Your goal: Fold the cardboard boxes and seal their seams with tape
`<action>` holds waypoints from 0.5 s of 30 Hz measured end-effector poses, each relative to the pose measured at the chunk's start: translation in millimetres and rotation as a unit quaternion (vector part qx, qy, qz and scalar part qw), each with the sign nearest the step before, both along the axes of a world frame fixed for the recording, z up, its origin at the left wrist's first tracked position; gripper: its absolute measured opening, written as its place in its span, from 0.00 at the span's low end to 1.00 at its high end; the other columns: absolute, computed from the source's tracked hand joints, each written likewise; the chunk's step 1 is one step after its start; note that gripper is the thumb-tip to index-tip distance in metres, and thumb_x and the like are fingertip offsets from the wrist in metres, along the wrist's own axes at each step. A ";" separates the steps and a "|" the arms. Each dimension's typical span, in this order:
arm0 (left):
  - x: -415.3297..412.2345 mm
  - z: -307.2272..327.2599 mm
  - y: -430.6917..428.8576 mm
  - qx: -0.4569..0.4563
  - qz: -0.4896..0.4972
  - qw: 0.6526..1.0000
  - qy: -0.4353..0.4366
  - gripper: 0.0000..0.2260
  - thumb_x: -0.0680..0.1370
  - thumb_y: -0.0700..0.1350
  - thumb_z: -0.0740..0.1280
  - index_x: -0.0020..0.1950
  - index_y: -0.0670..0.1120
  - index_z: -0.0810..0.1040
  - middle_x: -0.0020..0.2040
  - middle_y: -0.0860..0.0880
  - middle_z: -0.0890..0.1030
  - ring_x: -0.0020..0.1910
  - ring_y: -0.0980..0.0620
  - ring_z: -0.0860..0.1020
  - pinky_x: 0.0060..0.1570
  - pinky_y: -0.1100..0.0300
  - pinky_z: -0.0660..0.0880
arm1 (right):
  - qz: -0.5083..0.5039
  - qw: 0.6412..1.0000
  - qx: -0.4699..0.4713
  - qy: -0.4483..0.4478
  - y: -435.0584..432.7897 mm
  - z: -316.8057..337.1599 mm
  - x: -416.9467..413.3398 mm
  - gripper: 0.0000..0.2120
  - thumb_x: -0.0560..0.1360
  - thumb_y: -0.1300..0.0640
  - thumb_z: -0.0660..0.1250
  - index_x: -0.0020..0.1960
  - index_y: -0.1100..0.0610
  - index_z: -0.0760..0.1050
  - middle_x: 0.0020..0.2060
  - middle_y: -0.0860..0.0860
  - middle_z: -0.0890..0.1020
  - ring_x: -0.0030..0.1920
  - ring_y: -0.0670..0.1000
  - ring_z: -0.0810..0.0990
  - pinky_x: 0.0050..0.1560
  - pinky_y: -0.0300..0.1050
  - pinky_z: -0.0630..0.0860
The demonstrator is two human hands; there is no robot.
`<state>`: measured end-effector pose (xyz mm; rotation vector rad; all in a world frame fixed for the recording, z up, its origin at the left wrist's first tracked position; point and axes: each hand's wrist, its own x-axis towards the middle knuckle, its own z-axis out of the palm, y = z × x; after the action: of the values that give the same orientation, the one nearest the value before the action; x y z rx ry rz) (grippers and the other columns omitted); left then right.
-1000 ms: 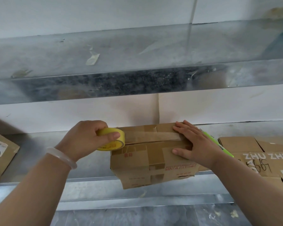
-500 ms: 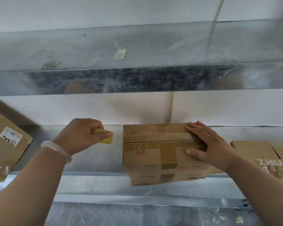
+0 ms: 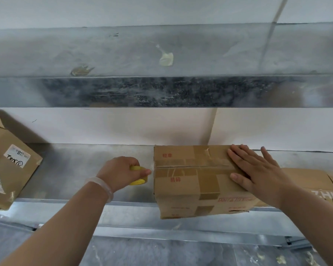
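Centre right: light, stiff cardboard box (image 3: 196,179) overhanging the shelf (image 3: 75,169) edge, pinned by the flat, released right hand (image 3: 258,169); left hand (image 3: 121,169) fingers clenched around yellow tape roll (image 3: 138,181); best steadied from above.

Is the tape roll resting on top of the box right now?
No, the left hand holds the tape roll beside the box, off its left end.

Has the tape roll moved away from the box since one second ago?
Yes. The left hand has pulled the tape roll leftward, off the box top and past its left edge.
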<state>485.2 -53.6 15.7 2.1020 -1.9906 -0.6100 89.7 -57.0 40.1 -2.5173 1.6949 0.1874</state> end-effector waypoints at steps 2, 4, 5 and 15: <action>-6.1 -1.2 -1.5 -0.008 -0.013 1.000 -0.024 0.21 0.69 0.71 0.64 0.35 0.54 0.77 0.34 0.56 0.79 0.36 0.56 0.77 0.41 0.58 0.76 | -0.010 1.000 -0.027 0.012 6.5 0.9 11.8 0.42 0.67 0.30 0.18 0.76 0.48 0.29 0.78 0.43 0.38 0.74 0.40 0.32 0.75 0.49 0.30; -8.3 -2.0 -1.5 -0.014 -0.016 0.999 -0.030 0.21 0.69 0.71 0.63 0.35 0.54 0.76 0.34 0.56 0.78 0.36 0.56 0.76 0.42 0.57 0.76 | -0.023 0.999 -0.029 -0.009 17.8 1.3 34.1 0.43 0.68 0.31 0.20 0.78 0.52 0.32 0.79 0.47 0.39 0.74 0.41 0.33 0.75 0.46 0.31; -8.3 -2.5 -1.3 -0.017 -0.014 0.999 -0.030 0.21 0.70 0.71 0.63 0.35 0.54 0.76 0.34 0.56 0.78 0.36 0.57 0.76 0.43 0.56 0.77 | -0.018 0.999 -0.027 -0.019 22.8 -0.1 48.3 0.42 0.69 0.31 0.22 0.77 0.52 0.31 0.79 0.48 0.38 0.75 0.42 0.34 0.75 0.46 0.32; -4.2 -7.0 -1.0 -0.030 -0.007 0.998 -0.046 0.20 0.71 0.71 0.61 0.37 0.55 0.75 0.33 0.58 0.77 0.36 0.59 0.75 0.45 0.55 0.76 | 0.068 0.996 -0.021 -0.055 23.0 -8.8 120.4 0.42 0.71 0.28 0.27 0.78 0.49 0.32 0.78 0.46 0.36 0.75 0.43 0.31 0.73 0.46 0.29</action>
<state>481.0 -54.7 8.8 2.1189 -2.0476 -0.4581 210.1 -34.0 31.3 -2.6213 1.5052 0.0240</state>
